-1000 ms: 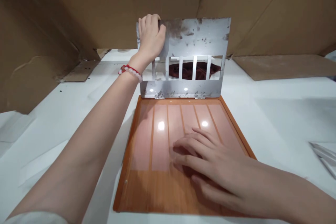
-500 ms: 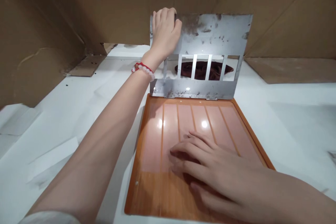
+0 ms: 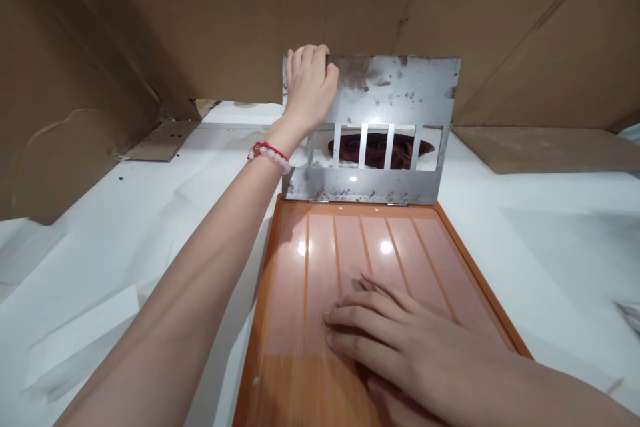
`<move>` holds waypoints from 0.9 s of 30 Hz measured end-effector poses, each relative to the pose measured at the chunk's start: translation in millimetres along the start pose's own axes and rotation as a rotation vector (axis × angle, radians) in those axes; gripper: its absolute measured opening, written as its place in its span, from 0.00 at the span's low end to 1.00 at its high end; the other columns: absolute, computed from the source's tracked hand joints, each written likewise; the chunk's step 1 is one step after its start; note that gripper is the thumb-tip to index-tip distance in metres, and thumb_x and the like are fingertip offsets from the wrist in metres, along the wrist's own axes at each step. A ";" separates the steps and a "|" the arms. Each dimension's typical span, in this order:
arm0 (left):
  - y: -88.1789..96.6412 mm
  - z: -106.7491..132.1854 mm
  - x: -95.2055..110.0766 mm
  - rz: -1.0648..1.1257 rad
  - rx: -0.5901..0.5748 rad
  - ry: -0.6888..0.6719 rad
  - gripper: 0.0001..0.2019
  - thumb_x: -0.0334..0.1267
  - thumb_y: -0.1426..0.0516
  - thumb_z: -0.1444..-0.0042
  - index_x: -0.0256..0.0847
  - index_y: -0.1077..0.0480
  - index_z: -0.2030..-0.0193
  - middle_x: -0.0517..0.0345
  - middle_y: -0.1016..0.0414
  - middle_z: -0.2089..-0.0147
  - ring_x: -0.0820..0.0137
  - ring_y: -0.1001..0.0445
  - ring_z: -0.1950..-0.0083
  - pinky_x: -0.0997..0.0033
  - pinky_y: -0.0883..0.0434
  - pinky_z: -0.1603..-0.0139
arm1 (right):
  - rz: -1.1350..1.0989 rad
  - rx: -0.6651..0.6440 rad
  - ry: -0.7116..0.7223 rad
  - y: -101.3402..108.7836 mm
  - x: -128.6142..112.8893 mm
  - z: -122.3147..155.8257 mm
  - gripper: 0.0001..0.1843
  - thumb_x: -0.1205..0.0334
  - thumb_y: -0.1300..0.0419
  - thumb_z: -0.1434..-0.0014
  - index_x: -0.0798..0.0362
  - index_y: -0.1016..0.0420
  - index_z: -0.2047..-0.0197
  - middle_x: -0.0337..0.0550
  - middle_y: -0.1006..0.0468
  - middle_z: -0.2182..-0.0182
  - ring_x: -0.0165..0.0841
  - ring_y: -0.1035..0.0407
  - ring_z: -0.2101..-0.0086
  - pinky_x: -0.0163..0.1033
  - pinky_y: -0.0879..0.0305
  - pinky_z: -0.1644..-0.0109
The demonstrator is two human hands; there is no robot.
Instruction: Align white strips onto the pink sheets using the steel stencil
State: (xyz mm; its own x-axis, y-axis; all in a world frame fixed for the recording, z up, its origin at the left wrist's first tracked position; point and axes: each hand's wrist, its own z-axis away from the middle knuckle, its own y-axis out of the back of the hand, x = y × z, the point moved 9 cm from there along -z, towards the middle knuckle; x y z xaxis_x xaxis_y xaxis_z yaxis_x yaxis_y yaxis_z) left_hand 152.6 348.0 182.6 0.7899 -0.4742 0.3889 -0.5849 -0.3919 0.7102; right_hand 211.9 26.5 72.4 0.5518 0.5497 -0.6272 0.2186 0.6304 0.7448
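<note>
My left hand (image 3: 311, 88) grips the upper left edge of a metal stencil plate (image 3: 400, 93), its fingers curled over the top. The plate stands upright, smudged with dark stains, and has a row of slots. Hinges join its lower edge to an orange-brown board (image 3: 295, 390). Several pale pink strips (image 3: 320, 260) lie side by side on the board. My right hand (image 3: 400, 340) rests over the strips and the board's lower part, fingers stretched out and a little bent. Its thumb is partly hidden, and I see nothing held in it.
Behind the plate, a dark brown cloth (image 3: 373, 150) lies on the white table (image 3: 525, 267). Cardboard walls (image 3: 240, 20) enclose the back and left side. Folded white paper (image 3: 85, 340) is at the left. A cardboard flap (image 3: 555, 150) lies at the back right.
The whole scene sits slightly lower in the picture, as if the camera tilted up. My left hand still holds the raised plate, and my right hand remains over the board.
</note>
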 end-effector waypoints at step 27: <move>10.1 9.1 8.6 -0.075 0.079 -0.031 0.14 0.47 0.39 0.29 0.48 0.25 0.41 0.49 0.27 0.34 0.56 0.30 0.32 0.46 0.31 0.31 | -0.061 0.029 0.045 18.0 -6.8 3.2 0.26 0.70 0.44 0.32 0.47 0.25 0.33 0.42 0.22 0.35 0.36 0.31 0.35 0.48 0.48 0.21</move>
State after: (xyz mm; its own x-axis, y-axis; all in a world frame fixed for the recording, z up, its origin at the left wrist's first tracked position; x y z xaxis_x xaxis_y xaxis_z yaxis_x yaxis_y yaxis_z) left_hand 151.8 332.8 187.7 0.8268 -0.4645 0.3172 -0.5378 -0.4875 0.6878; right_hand 214.6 32.3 90.9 0.5001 0.5351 -0.6808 0.2747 0.6476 0.7108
